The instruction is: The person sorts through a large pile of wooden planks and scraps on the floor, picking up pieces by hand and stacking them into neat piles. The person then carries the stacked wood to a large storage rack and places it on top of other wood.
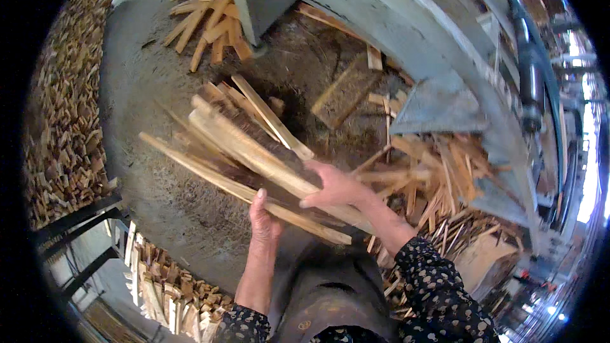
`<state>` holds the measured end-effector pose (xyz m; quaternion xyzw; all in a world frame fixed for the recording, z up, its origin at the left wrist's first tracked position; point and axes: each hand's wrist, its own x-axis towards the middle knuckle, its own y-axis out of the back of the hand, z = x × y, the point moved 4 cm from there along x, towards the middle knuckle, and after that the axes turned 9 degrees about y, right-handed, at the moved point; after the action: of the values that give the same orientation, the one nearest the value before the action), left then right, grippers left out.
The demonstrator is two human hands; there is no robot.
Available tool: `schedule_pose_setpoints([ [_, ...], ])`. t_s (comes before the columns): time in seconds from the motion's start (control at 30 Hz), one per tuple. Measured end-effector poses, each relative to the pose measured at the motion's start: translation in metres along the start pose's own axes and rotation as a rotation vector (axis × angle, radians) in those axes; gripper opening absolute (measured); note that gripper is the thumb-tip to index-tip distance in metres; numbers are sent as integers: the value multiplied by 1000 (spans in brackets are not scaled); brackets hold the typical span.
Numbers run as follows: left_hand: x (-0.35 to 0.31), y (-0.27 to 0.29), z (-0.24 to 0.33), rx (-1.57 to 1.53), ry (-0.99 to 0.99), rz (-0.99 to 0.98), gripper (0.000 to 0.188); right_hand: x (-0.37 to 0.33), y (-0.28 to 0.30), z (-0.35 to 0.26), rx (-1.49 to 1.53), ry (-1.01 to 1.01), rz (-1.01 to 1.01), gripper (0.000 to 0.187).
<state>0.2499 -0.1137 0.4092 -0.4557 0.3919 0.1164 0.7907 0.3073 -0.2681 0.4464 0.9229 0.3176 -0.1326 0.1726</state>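
Note:
I hold a bundle of long thin wood strips (pixel 241 146) slanting from upper left to lower right in front of me. My left hand (pixel 264 219) grips the bundle from below near its lower end. My right hand (pixel 337 185) lies on top of the strips with fingers curled over them. Both sleeves are dark with a pale flower print.
A heap of wood scraps (pixel 438 184) lies at the right beside a grey-green machine frame (pixel 419 32). More short pieces (pixel 210 16) lie at the top by a metal post. A large pile of offcuts (pixel 63 114) fills the left. Stacked sticks (pixel 168 292) sit lower left.

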Motion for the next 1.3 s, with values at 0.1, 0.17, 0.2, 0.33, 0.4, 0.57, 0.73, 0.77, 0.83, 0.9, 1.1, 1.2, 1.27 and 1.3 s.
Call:
schedule_pose_setpoints([
  [0.1, -21, -2, -51, 196, 67, 56, 60, -68, -5, 29, 429, -119, 11, 74],
  [0.17, -24, -16, -100, 245, 217, 2, 59, -120, -7, 71, 401, -121, 164, 72],
  [0.2, -31, -14, -122, 271, 278, -8, 58, -148, -12, 88, 388, -120, 231, 72],
  [0.33, -61, -1, -209, 435, 526, -48, 56, -279, -38, 145, 509, -428, 535, 70],
  [0.4, -47, -3, -275, 543, 637, -71, 55, -341, -41, 192, 793, -371, 596, 74],
  [0.57, -65, 0, -375, 802, 1027, -384, 52, -475, -82, 176, 740, -415, 1369, 73],
  [0.73, -136, -2, -482, 1069, 1234, -548, 67, -569, -195, 142, 748, -755, 1960, 63],
  [0.77, -162, -13, -515, 1235, 1224, -559, 69, -591, -211, 127, 709, -864, 2028, 58],
  [0.83, -190, -29, -566, 1355, 859, -979, 70, -621, -227, 105, 359, -784, 2196, 51],
  [0.9, -221, -34, -589, 1323, 421, -1189, 67, -657, -215, 78, 46, -733, 2387, 48],
  [1.1, -306, 32, -533, 1177, 1390, -1466, 59, -639, -241, 69, -123, -1186, 2139, 56],
  [1.2, -289, 70, -508, 1213, 1596, -776, 40, -585, -277, 117, 24, -1062, 1934, 62],
  [1.27, -256, 91, -491, 1204, 1453, -665, 40, -548, -283, 146, 181, -869, 1938, 55],
  [1.3, -238, 100, -479, 1230, 1363, -625, 40, -530, -289, 163, 197, -759, 1978, 51],
])
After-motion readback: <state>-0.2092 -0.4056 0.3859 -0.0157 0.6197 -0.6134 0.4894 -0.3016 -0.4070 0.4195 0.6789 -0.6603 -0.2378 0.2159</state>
